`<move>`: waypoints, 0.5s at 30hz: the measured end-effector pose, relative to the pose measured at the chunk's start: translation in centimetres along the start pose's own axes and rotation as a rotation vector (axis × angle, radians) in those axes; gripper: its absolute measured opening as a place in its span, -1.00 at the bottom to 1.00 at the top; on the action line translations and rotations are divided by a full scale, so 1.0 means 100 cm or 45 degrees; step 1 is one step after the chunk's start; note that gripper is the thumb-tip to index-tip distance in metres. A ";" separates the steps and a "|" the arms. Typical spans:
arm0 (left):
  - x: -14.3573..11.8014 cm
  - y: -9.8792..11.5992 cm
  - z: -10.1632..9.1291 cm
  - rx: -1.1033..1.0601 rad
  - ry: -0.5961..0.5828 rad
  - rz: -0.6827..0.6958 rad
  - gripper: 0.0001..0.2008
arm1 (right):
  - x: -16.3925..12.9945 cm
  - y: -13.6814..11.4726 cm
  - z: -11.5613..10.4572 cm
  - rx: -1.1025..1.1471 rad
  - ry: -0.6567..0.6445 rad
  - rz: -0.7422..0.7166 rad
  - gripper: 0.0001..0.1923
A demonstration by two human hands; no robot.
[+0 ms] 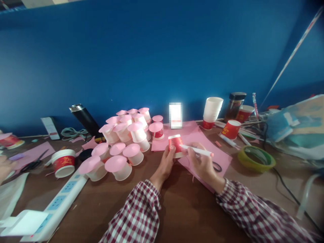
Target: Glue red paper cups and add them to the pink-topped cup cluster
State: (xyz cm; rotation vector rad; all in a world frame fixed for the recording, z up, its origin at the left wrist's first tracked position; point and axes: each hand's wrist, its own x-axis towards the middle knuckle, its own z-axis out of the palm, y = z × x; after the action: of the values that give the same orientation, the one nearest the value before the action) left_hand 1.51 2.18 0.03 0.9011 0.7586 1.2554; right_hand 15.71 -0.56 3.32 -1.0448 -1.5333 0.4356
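My left hand (166, 164) is closed round a small red paper cup (175, 141) with a pale rim, tilted above the table. In my right hand (202, 165) is a white marker (198, 150) with a pinkish end, its other end pointing at the cup's side. Whether the tip touches the cup I cannot tell. Pink paper sheets (188, 133) lie beneath and behind both hands. A dark scissors handle (217, 166) shows on the paper by my right wrist. To the left stand several cups topped with pink paper cones (117, 163).
A power strip (59, 202) with a white plug runs along the left, near a red cup (63, 163) and a black flask (86, 121). On the right are stacked cups (212, 109), a tape roll (256, 158) and a jar (234, 106). Another person's hand (5, 168) shows at far left.
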 end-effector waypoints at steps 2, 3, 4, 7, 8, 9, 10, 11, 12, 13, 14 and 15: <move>0.001 -0.001 -0.001 0.027 0.009 -0.012 -0.54 | 0.000 0.000 0.001 0.013 0.005 -0.013 -0.88; 0.001 -0.001 -0.001 0.037 0.014 -0.017 -0.54 | 0.000 0.000 0.001 0.015 0.007 -0.020 -0.88; 0.001 -0.001 -0.001 0.038 0.014 -0.020 -0.54 | 0.000 0.000 0.001 0.016 0.007 -0.028 -0.88; 0.000 0.000 0.000 -0.009 -0.008 -0.013 -0.55 | 0.000 0.001 0.002 0.003 0.007 -0.047 -0.87; 0.000 0.000 0.000 -0.021 -0.011 -0.011 -0.56 | 0.000 0.001 0.003 -0.003 0.009 -0.049 -0.87; 0.000 0.000 0.000 -0.026 -0.009 -0.009 -0.56 | 0.000 0.002 0.003 -0.008 0.008 -0.048 -0.86; 0.000 0.000 0.000 -0.027 -0.005 -0.007 -0.56 | 0.000 0.003 0.003 -0.016 0.012 -0.042 -0.86; 0.000 0.000 0.000 -0.028 -0.004 -0.005 -0.56 | 0.000 0.003 0.003 -0.026 0.018 -0.030 -0.85; 0.000 0.000 0.000 -0.030 -0.008 -0.003 -0.56 | 0.000 0.004 0.003 -0.038 0.025 -0.015 -0.85; 0.000 0.000 0.000 -0.033 -0.013 0.000 -0.55 | 0.000 0.005 0.003 -0.051 0.033 0.001 -0.85; 0.000 0.000 0.000 -0.036 -0.023 0.004 -0.55 | 0.000 0.006 0.002 -0.063 0.041 0.015 -0.84; 0.000 0.000 0.000 -0.038 -0.031 0.006 -0.54 | 0.000 0.006 0.002 -0.068 0.050 0.028 -0.84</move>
State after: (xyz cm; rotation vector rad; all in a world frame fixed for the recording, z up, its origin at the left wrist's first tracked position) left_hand 1.52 2.17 0.09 0.8930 0.7177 1.2546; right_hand 15.72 -0.18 2.75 -1.1059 -1.5072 0.3893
